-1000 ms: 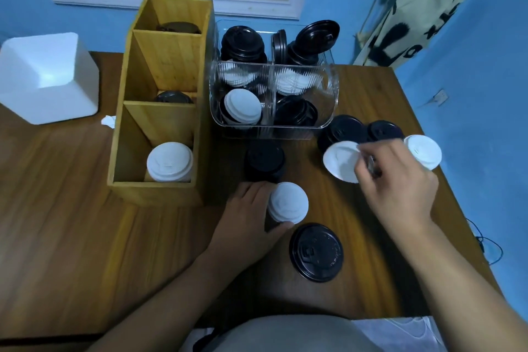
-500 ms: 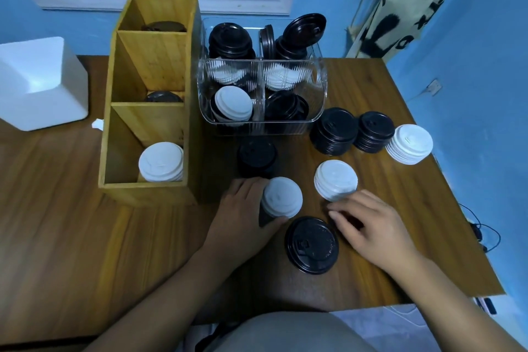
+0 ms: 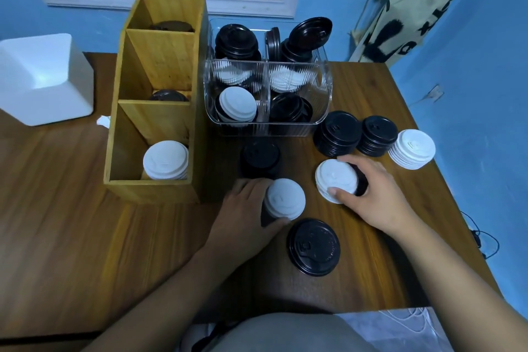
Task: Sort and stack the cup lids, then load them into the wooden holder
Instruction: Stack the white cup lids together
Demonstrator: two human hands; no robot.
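My left hand (image 3: 244,213) grips a stack of lids topped by a white lid (image 3: 285,198) at the table's middle. My right hand (image 3: 371,194) curls round a second stack topped by a white lid (image 3: 336,178), thumb on its near edge. A single large black lid (image 3: 313,246) lies flat in front of both. The wooden holder (image 3: 155,94) stands to the left; its near compartment holds a white lid stack (image 3: 165,159), and dark lids show in the two farther compartments.
A clear plastic bin (image 3: 267,94) with black and white lids stands behind the hands. A black stack (image 3: 260,157) sits before it. Two black stacks (image 3: 337,133) (image 3: 377,135) and a white stack (image 3: 413,148) are at the right. A white box (image 3: 43,77) sits far left.
My right hand left the far white lids, came down to the table's middle, then closed around the white-topped stack. My left hand kept its grip and stayed put.
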